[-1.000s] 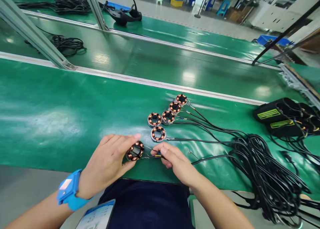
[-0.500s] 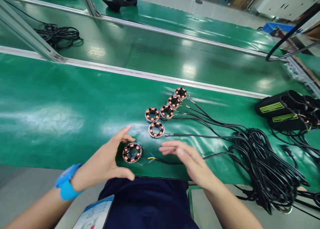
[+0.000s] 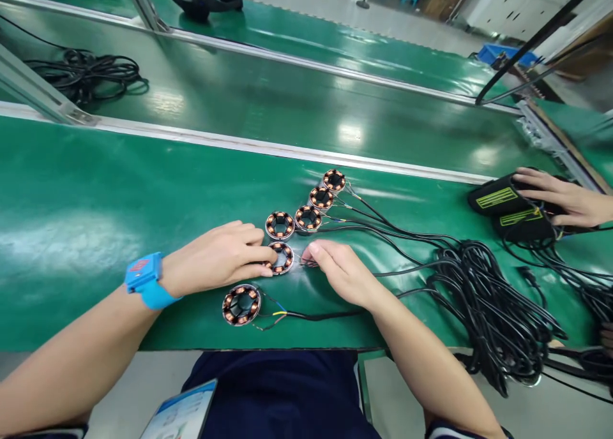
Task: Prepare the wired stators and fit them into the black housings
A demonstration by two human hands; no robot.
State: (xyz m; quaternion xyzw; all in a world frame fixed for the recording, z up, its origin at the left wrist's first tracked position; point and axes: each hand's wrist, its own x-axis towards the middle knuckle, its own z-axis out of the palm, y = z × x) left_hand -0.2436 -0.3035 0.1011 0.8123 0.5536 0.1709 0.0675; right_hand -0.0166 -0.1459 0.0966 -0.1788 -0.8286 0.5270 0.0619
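Observation:
My left hand (image 3: 225,252), a blue band at its wrist, grips the left rim of a ring-shaped motor stator (image 3: 287,260) with copper coils. Thumb and fingers of my right hand (image 3: 342,272) pinch the thin lead wires (image 3: 301,260) on the stator's right side; their ends are partly hidden by the fingers. Nearer the table's front edge lies another stator (image 3: 241,305), its blue, yellow and other leads joining a black cable (image 3: 320,316). Beyond my hands, several more stators (image 3: 308,218) sit in a slanting row, their cables running right.
A heap of black cables (image 3: 498,305) lies on the right of the green table (image 3: 119,190). Behind it, another person's hand (image 3: 569,200) rests on black cylindrical parts (image 3: 498,198) with yellow-green labels. A metal rail (image 3: 201,138) crosses behind the stators.
Both hands have gone from open around the nearest stator to the one behind it, closing on its rim and leads. Another person's hand has appeared at right. The view has shifted slightly.

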